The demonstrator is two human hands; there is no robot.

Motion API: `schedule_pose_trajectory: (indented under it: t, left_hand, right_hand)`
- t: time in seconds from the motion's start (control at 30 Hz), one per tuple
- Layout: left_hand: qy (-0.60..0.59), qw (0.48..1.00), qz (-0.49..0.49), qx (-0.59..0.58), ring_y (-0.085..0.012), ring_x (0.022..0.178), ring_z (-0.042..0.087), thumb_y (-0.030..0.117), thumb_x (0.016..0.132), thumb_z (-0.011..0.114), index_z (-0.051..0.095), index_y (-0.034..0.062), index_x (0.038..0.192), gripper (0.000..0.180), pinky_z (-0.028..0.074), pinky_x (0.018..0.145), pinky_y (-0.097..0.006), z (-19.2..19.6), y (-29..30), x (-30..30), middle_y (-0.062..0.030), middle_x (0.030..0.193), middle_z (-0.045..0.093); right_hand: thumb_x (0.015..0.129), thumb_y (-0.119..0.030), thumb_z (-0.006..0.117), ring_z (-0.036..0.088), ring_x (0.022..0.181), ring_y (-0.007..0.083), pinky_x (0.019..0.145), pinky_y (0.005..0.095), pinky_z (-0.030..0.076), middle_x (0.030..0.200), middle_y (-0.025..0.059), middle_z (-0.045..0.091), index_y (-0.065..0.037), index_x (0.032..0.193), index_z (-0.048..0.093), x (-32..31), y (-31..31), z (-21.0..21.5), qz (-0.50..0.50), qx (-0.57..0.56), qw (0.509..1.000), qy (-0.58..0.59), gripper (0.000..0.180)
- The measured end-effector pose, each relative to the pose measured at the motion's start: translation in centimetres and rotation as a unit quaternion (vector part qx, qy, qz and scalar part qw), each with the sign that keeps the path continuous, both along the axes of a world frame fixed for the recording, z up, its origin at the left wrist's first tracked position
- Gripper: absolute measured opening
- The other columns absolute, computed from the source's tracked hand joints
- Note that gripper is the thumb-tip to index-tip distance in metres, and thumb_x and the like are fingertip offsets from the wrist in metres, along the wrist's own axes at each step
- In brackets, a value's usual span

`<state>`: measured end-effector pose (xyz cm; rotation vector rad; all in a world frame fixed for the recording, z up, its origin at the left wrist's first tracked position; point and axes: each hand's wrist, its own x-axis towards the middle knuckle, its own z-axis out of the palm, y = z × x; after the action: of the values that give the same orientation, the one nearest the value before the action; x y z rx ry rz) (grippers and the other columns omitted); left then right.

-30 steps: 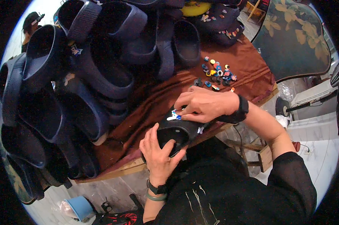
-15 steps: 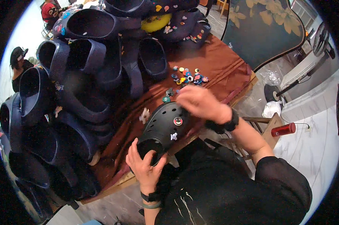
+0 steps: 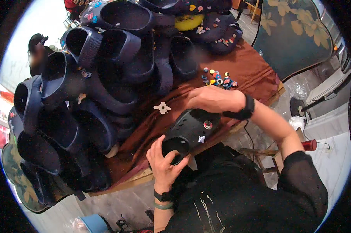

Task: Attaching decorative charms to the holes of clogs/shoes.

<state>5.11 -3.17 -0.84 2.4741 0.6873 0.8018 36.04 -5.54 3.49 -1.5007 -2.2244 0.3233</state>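
A black clog (image 3: 182,128) rests on the brown cloth, its heel opening toward me. My left hand (image 3: 166,162) grips it at that opening, thumb inside. On its upper sit a round red-and-white charm (image 3: 207,124) and a small pale figure-shaped charm (image 3: 201,139). Over the toe is my right hand (image 3: 212,99), its fingers closed together and pointing left; whatever the fingertips hold is hidden. A white flat cut-out piece with a dark centre (image 3: 162,107) lies on the cloth left of the toe. Beyond my right hand is a pile of small colourful charms (image 3: 218,79).
Many dark navy clogs (image 3: 117,50) are stacked over the table's left and far side, some with charms. The brown cloth (image 3: 253,64) covers the table. A wooden stool (image 3: 267,159) with a red cylinder (image 3: 309,145) stands at right. A blue bin (image 3: 94,223) is on the floor.
The view has swung, shifting the scene to the right. My right hand has come down lower over the toe. A green and a grey piece near the toe no longer show.
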Motion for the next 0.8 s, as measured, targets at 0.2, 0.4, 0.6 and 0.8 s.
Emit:
schedule_pose_trajectory:
  t: [0.2,0.4,0.6,0.8]
  left_hand:
    - [0.001,1.0,-0.005,-0.006,-0.0394,0.125,0.049,0.028,0.061,0.086,0.069,0.0085,0.08,0.033,0.035,0.102,-0.048,0.0,0.0,-0.3,-0.0203,0.14,0.052]
    - [0.006,1.0,-0.012,-0.005,-0.0401,0.127,0.047,0.033,0.061,0.086,0.068,0.0088,0.079,0.034,0.034,0.103,-0.049,0.1,0.2,-0.1,-0.0209,0.143,0.049]
    - [0.003,1.0,-0.007,-0.009,-0.0408,0.127,0.048,0.034,0.062,0.085,0.068,0.0091,0.078,0.035,0.035,0.102,-0.049,-0.2,0.5,-0.4,-0.0211,0.143,0.049]
    - [-0.003,1.0,-0.01,-0.009,-0.0382,0.125,0.047,0.033,0.066,0.084,0.067,0.0077,0.078,0.033,0.034,0.097,-0.049,0.2,0.4,-0.3,-0.021,0.14,0.05]
  right_hand:
    - [0.085,-0.009,0.061,0.068,0.089,0.0376,0.074,0.0462,0.055,0.092,0.0161,0.068,-0.005,0.098,0.066,-3.7,8.3,-0.1,0.112,-0.097,0.972,-0.185,0.015]
    - [0.081,-0.015,0.069,0.069,0.083,0.0368,0.07,0.0456,0.056,0.085,0.0152,0.069,-0.006,0.094,0.067,-3.4,10.5,-2.9,0.176,-0.012,0.958,-0.228,0.016]
    - [0.085,-0.025,0.069,0.066,0.085,0.0353,0.072,0.0462,0.053,0.085,0.013,0.066,-0.006,0.092,0.067,-2.8,6.8,0.7,0.084,-0.069,0.993,-0.038,0.02]
    - [0.087,-0.018,0.062,0.063,0.079,0.0325,0.068,0.0423,0.052,0.082,0.0104,0.06,-0.007,0.092,0.062,-4.6,0.5,0.7,0.104,0.033,0.993,-0.038,0.012]
